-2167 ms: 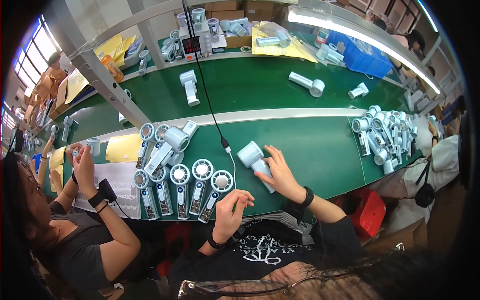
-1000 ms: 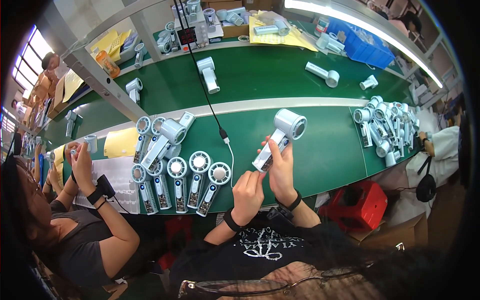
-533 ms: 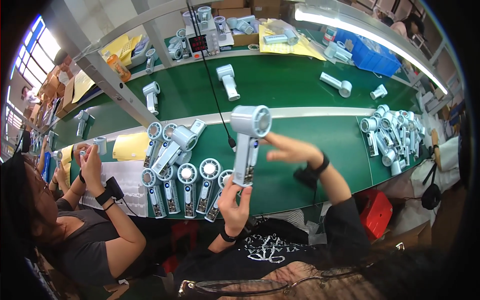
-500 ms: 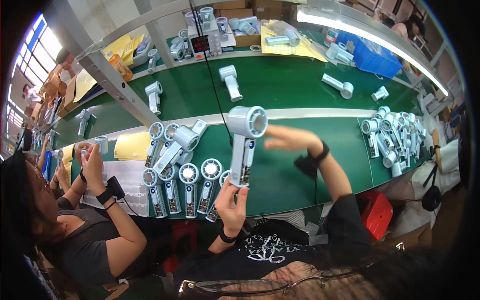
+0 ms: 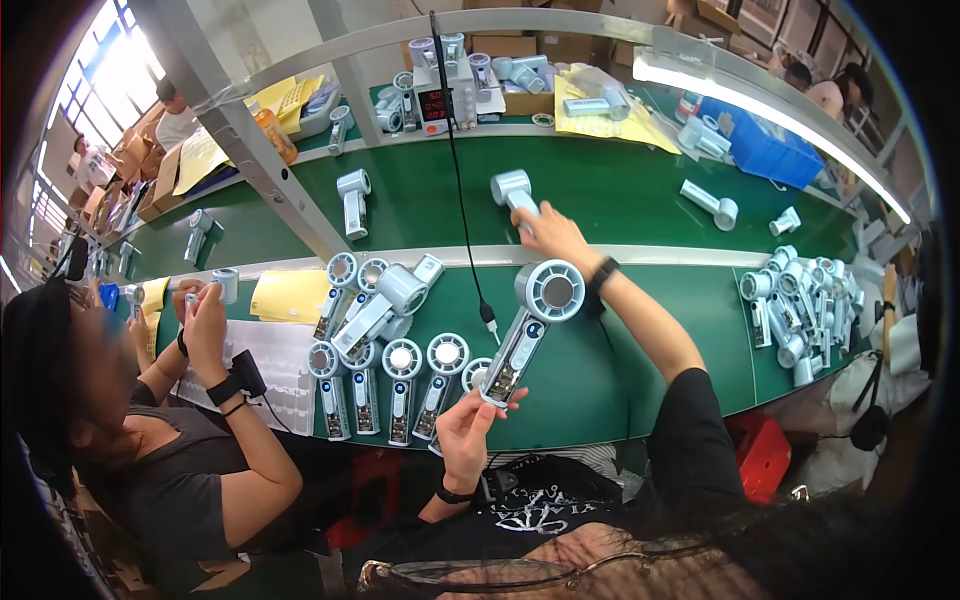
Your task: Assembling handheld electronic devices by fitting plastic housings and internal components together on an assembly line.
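My left hand (image 5: pixel 463 442) is closed round the lower end of a light blue handheld fan (image 5: pixel 517 350). This fan leans up to the right, its round grille at the top and the open handle showing circuit parts. Farther off, my right hand (image 5: pixel 556 237) has its fingers on the handle of another light blue handheld fan (image 5: pixel 511 187), lying on the far green surface. Left of my left hand, several open-handled fans (image 5: pixel 401 388) lie in a row, with more heaped behind them. A black cable with a plug (image 5: pixel 488 313) hangs beside the held fan.
A metal rail (image 5: pixel 450 258) divides the near green table (image 5: pixel 640 350) from the far surface. At the right lies a pile of fans (image 5: pixel 795 300). A co-worker (image 5: pixel 215 450) at my left holds a fan. A blue bin (image 5: pixel 770 145) and a meter (image 5: pixel 435 105) stand behind.
My right hand has reached away to the far fan and taken hold of its handle. The fan in my left hand has come lower and tilted to the right.
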`<control>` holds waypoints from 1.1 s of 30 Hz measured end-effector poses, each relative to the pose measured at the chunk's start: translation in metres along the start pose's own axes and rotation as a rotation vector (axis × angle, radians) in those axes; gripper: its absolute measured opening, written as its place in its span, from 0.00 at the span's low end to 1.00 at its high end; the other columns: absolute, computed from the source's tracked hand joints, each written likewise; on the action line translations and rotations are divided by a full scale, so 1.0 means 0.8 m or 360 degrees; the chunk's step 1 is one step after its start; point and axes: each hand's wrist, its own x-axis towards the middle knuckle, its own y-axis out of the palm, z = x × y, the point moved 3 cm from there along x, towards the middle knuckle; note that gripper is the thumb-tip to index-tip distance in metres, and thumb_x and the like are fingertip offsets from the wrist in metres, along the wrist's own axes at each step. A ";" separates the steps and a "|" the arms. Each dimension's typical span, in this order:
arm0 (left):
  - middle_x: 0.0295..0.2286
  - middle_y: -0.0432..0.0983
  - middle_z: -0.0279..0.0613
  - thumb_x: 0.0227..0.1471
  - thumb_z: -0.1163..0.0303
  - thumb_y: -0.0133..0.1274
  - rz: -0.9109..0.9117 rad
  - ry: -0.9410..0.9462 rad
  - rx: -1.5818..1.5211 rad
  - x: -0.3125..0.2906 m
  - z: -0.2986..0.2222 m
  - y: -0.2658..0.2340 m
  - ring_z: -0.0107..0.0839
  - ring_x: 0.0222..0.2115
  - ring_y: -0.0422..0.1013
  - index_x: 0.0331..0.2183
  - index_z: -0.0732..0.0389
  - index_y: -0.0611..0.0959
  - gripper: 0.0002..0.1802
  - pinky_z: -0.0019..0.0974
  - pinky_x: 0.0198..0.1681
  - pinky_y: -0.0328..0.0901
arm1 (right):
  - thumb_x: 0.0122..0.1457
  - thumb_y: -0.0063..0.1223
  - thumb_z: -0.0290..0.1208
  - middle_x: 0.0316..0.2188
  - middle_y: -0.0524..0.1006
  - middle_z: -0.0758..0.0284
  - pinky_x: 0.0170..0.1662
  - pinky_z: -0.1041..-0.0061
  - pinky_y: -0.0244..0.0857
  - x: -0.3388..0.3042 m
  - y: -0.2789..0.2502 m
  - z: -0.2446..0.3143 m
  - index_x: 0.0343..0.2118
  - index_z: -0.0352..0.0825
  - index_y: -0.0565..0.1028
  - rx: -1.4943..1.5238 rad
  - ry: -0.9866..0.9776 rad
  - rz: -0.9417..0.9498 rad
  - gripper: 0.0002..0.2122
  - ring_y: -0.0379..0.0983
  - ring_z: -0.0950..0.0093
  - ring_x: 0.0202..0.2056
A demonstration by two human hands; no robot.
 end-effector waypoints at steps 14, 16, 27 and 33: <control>0.37 0.76 0.56 0.57 0.70 0.48 0.0670 -0.0174 0.0026 0.007 0.006 -0.004 0.46 0.39 0.75 0.24 0.72 0.75 0.15 0.35 0.39 0.67 | 0.42 0.70 0.41 0.47 0.71 0.54 0.56 0.52 0.58 -0.218 -0.146 0.088 0.49 0.38 0.62 0.1284 -0.0271 -0.0748 0.34 0.68 0.57 0.49; 0.38 0.76 0.55 0.57 0.71 0.47 0.0750 -0.0304 -0.0002 0.009 0.008 0.003 0.45 0.38 0.76 0.24 0.72 0.76 0.14 0.34 0.39 0.67 | 0.41 0.71 0.41 0.45 0.72 0.54 0.55 0.49 0.59 -0.214 -0.157 0.079 0.50 0.38 0.60 0.1204 -0.0476 -0.0582 0.35 0.69 0.57 0.48; 0.41 0.76 0.53 0.59 0.75 0.45 0.0665 -0.0450 0.0179 0.004 -0.008 -0.012 0.36 0.37 0.76 0.30 0.73 0.79 0.12 0.29 0.37 0.68 | 0.54 0.56 0.38 0.31 0.69 0.61 0.46 0.58 0.62 -0.321 -0.243 0.020 0.56 0.38 0.52 0.3323 -0.0647 -0.0925 0.31 0.69 0.68 0.33; 0.39 0.77 0.53 0.59 0.75 0.44 0.0757 -0.0211 0.0680 0.008 0.001 0.019 0.34 0.37 0.76 0.30 0.72 0.79 0.11 0.29 0.36 0.69 | 0.56 0.55 0.38 0.27 0.67 0.66 0.32 0.66 0.67 -0.316 -0.268 0.112 0.58 0.38 0.51 0.0086 -0.0304 -0.1661 0.31 0.69 0.70 0.28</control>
